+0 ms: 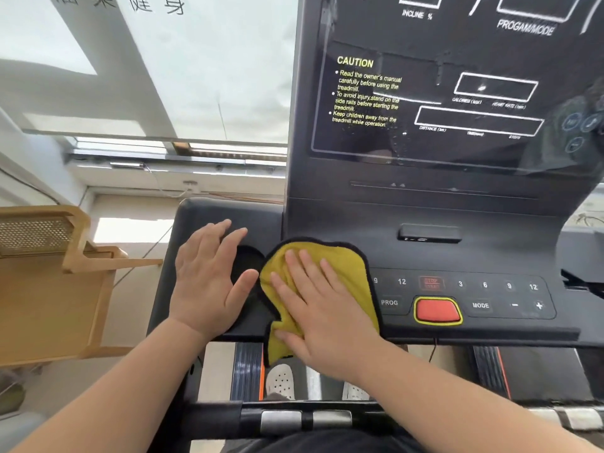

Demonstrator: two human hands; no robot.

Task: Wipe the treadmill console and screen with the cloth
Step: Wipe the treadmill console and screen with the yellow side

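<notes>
Head view: right hand (322, 308) flat, fingers spread, pressing yellow cloth (330, 259) onto treadmill console (457, 256); left hand (209, 279) flat, ungripping, just beside it.

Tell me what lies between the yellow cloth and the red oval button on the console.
In the head view, between the yellow cloth and the red button lies black console panel carrying the PROG key, with keys 9 and 12 just above.

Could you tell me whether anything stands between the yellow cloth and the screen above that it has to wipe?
Nothing visible does. The yellow black-edged cloth lies flat under the right hand on the black console, with bare panel up to the dark glossy screen.
</notes>
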